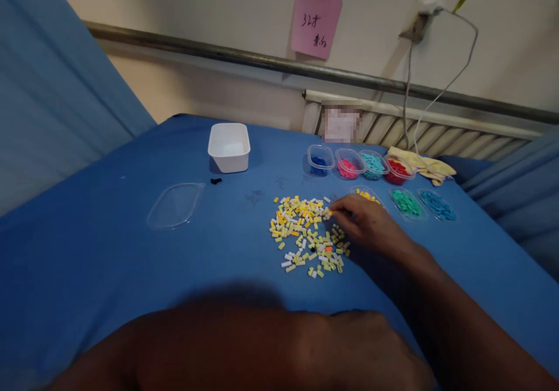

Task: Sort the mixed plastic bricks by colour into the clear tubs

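Observation:
A loose pile of small toy building bricks (pixel 301 210), mostly yellow, pale yellow and white, lies on the blue cloth. My right hand (pixel 367 219) is at the pile's right edge, thumb and forefinger pinched on a small yellow brick (pixel 331 212). Partly hidden behind that hand is a clear tub of yellow bricks (pixel 367 194). Close to the camera, my left hand (pixel 362 344) and forearm stretch across the bottom of the view. That hand is dark and its fingers are hidden, so their state does not show. An orange brick (pixel 328 249) stands out among the pale ones.
Several clear tubs hold sorted bricks: dark blue (pixel 320 162), pink (pixel 348 168), light blue (pixel 373 165), red (pixel 397 172), green (pixel 407 203) and blue (pixel 438 205). A white container (pixel 229 161), clear lid (pixel 175 206) and small black piece (pixel 216 181) are left. A yellow cloth (pixel 419 162) lies behind.

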Demonstrator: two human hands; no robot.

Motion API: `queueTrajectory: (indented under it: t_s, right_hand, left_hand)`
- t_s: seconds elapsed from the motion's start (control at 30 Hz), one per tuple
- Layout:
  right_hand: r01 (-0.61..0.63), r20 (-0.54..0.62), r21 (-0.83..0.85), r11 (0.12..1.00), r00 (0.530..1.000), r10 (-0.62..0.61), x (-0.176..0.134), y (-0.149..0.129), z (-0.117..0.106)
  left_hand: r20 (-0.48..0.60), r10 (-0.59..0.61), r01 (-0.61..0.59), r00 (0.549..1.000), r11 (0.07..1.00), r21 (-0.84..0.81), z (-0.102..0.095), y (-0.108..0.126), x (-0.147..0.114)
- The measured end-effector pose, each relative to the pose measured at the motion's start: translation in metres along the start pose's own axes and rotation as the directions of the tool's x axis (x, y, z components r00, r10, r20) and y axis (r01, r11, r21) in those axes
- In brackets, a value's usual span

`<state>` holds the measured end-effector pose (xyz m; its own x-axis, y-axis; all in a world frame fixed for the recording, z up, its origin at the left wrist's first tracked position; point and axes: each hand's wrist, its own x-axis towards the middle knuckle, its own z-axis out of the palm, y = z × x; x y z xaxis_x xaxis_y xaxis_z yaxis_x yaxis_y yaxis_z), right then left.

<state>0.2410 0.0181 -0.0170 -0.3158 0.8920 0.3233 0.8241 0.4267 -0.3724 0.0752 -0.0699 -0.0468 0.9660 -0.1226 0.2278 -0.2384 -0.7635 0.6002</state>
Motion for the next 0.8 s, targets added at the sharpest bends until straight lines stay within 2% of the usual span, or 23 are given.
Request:
queueTrajectory:
  t_s: [0.1,0.17,0.27,0.33,0.43,0.53,0.6,0.67,0.73,0.77,0.8]
  right_hand:
    - [-0.188,-0.187,-0.134,0.973,0.969,0.162,-0.011,0.034,-0.015]
    - [-0.295,-0.244,-0.206,0.933,0.939,0.243,-0.017,0.052,-0.022]
    - [-0.316,-0.286,-0.206,0.926,0.925,0.252,-0.02,0.057,-0.02]
    - [-0.226,-0.308,-0.143,0.964,0.935,0.174,-0.019,0.043,-0.012]
    - [0.071,-0.268,-0.023,0.997,0.961,-0.074,-0.014,0.008,0.005]
    - [0.367,-0.143,0.098,0.925,0.925,-0.352,-0.012,-0.02,0.018]
    - [0.431,-0.078,0.143,0.891,0.902,-0.424,-0.014,-0.028,0.022]
    - [0.435,-0.04,0.174,0.884,0.9,-0.435,-0.016,-0.027,0.024]
    - [0.415,-0.071,0.214,0.884,0.909,-0.41,-0.018,-0.023,0.026]
    - [0.39,-0.117,0.231,0.891,0.921,-0.373,-0.019,-0.02,0.027]
    - [0.351,-0.172,0.247,0.903,0.933,-0.315,-0.018,-0.017,0.028]
  left_hand:
    - [0.034,0.056,-0.054,0.998,0.997,-0.056,0.003,-0.002,0.0]
    - [0.065,0.089,-0.084,0.994,0.993,-0.087,0.004,-0.005,0.0]
    - [0.097,0.138,-0.128,0.986,0.986,-0.104,0.005,-0.008,-0.001]
    - [0.116,0.157,-0.147,0.981,0.985,-0.087,0.004,-0.008,0.0]
    - [0.139,0.167,-0.165,0.976,0.986,-0.023,0.004,-0.007,0.003]
    - [0.113,0.177,-0.184,0.978,0.981,0.057,-0.001,-0.002,0.004]
    - [0.073,0.165,-0.173,0.984,0.975,0.138,-0.015,0.005,-0.003]
    - [-0.004,0.113,-0.109,0.994,0.963,0.247,-0.042,0.013,-0.019]
    - [-0.135,-0.021,0.064,0.991,0.946,0.318,-0.081,0.017,-0.041]
    - [-0.237,-0.127,0.203,0.963,0.921,0.332,-0.101,0.016,-0.053]
    - [-0.343,-0.228,0.341,0.911,0.886,0.315,-0.121,0.014,-0.065]
